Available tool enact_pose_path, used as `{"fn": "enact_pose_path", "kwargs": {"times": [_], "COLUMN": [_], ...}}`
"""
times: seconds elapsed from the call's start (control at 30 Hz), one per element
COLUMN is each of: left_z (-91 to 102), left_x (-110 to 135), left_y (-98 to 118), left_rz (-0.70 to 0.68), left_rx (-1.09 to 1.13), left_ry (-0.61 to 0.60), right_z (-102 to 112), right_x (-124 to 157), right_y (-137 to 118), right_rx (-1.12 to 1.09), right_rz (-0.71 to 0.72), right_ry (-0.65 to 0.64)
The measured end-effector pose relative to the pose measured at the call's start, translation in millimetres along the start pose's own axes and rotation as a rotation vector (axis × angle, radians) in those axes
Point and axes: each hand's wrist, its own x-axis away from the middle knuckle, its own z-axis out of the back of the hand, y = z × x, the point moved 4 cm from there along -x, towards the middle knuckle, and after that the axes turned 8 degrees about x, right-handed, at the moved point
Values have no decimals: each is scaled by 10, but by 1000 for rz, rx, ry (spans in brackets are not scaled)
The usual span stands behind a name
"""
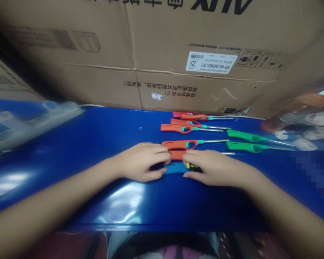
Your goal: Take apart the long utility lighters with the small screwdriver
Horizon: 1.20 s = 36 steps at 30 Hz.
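A blue long-nosed lighter (176,168) lies near the middle of the blue table, partly covered by both hands. My left hand (144,162) is closed around its left end, thumb at the near side. My right hand (218,167) curls over a small black-and-yellow handle (191,166), pressed close to the blue lighter; the rest of that tool is hidden. Just behind the hands is an orange lighter (177,155), its middle covered by my right fingers. Another orange lighter (180,144) with a turquoise trigger lies beyond it.
Further back are several orange-red lighters (175,127), and to the right two green lighters (243,146). A large cardboard box (97,79) stands along the table's back. At left lies a translucent plastic item (51,118); at right, a blurred orange-tinted bottle (291,111).
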Motion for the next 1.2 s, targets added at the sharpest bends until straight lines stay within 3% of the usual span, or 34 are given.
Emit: {"fn": "enact_pose_path", "kwargs": {"times": [0.1,0.27,0.4,0.5,0.63,0.73,0.8,0.97,1.2], "left_z": [-59,-128,-95,82,419,489,455,312,265], "left_x": [-24,-55,-55,3,239,400,446,400,370], "left_y": [45,81,29,-200,-766,-1112,-1226,-1248,-1268], "left_rz": [-40,-72,-16,115,450,625,660,664,702], "left_rx": [-99,-197,-65,62,-64,-215,-231,-241,-295], "left_ry": [-16,88,136,229,457,400,366,319,320], "right_z": [0,-2,7,13,6,-3,-5,-7,12], "right_x": [-1,-10,-12,-8,-5,-8,-12,-28,-18], "right_y": [-5,-4,-10,-17,-14,-13,-13,-10,-29], "right_rx": [-2,-11,-15,-7,-11,-20,-22,-8,-10], "right_rz": [1,3,-3,-9,-21,-18,-13,-16,-26], "right_ry": [-3,1,-4,-11,-24,-31,-32,-30,-39]}}
